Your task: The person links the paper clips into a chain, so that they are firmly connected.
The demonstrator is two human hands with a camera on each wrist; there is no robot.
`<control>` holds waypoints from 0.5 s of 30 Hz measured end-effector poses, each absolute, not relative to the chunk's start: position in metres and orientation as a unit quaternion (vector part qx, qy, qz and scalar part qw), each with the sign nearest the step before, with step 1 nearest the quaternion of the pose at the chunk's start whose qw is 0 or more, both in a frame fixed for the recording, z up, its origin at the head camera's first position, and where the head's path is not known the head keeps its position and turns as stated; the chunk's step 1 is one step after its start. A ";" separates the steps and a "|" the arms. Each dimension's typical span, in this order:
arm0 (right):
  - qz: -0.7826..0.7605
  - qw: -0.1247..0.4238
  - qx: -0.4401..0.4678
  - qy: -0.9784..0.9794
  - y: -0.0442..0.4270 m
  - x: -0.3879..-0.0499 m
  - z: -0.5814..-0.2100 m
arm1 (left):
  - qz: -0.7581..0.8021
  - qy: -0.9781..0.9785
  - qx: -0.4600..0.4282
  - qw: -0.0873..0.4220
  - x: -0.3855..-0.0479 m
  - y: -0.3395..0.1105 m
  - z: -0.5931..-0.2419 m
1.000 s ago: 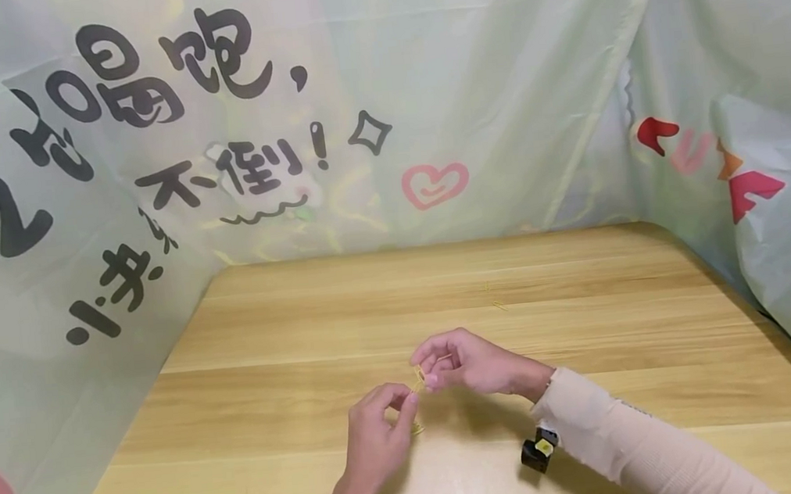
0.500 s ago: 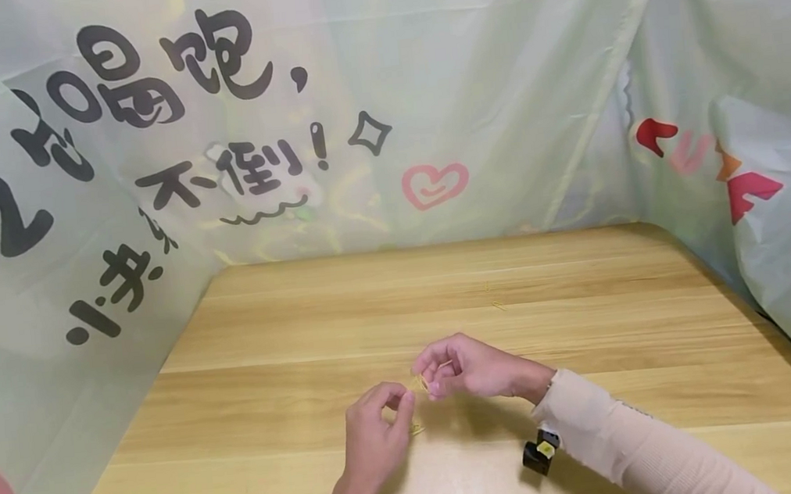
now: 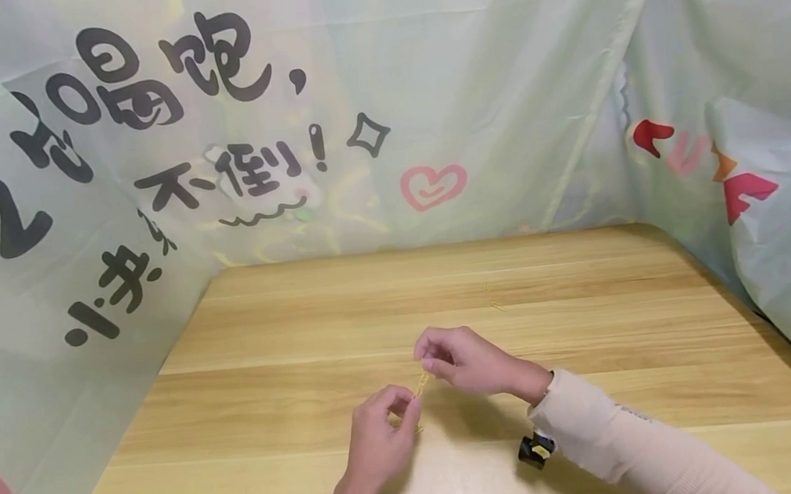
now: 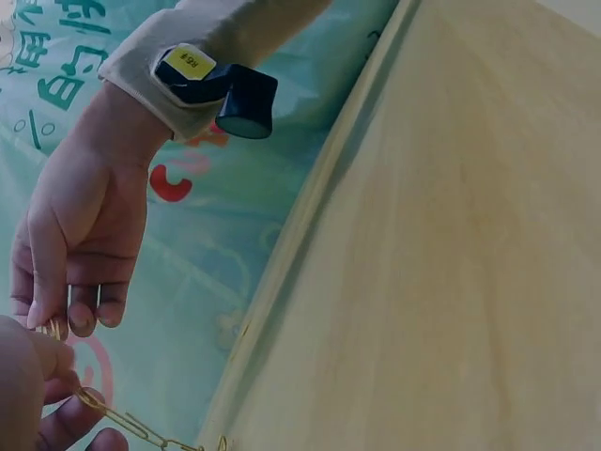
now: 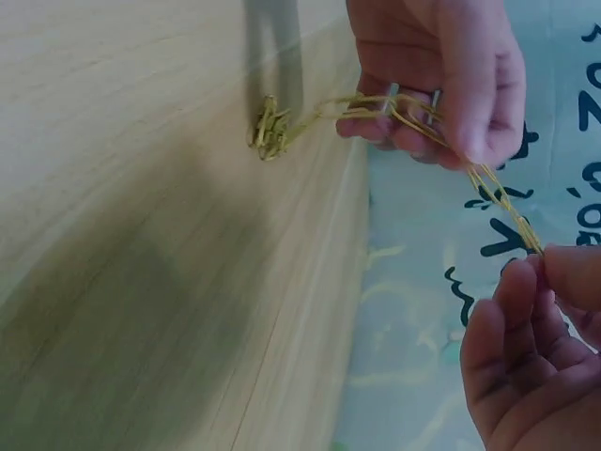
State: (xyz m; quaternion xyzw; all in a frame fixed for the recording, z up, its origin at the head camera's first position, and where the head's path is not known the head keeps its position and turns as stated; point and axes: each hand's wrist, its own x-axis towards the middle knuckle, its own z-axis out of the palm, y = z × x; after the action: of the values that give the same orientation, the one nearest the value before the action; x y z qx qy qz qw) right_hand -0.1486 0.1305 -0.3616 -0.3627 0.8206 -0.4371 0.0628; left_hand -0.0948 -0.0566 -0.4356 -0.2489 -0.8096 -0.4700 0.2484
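Note:
A chain of gold paper clips (image 5: 512, 211) stretches in a short taut line between my two hands. My left hand (image 3: 383, 432) pinches it between thumb and index finger. My right hand (image 3: 472, 358), a little higher and to the right, pinches the other end of that stretch with its fingertips. From the left hand the chain trails down to a small heap of linked clips (image 5: 270, 129) on the table, seen in the right wrist view. The left wrist view shows linked clips (image 4: 141, 430) hanging beside the left fingers. Fingertips hide the links at both grips.
Two thin loose clips (image 3: 498, 306) lie farther back on the wooden table (image 3: 268, 329). A black wrist camera (image 3: 536, 450) sits under the right sleeve. Printed cloth (image 3: 497, 112) hangs around the back and sides of the table.
My right hand has risen slightly and its fingers have drawn together. The clips, bunched at its fingertips earlier, now form a straight line between both hands. The left hand has barely moved.

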 end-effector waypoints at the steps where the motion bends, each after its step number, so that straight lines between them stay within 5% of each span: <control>1: -0.428 0.061 -0.367 0.824 0.129 -0.148 -0.362 | -0.475 -0.808 -0.246 0.246 -0.095 -0.056 -0.436; 15: -0.418 0.058 -0.385 0.821 0.126 -0.152 -0.369 | -0.492 -0.803 -0.230 0.246 -0.091 -0.057 -0.431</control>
State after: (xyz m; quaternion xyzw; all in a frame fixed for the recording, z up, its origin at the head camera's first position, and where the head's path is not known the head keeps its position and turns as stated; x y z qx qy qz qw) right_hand -0.1518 0.1263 -0.3687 -0.3852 0.8206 -0.4183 0.0575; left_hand -0.0907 -0.0571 -0.4307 -0.2299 -0.8031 -0.4916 0.2457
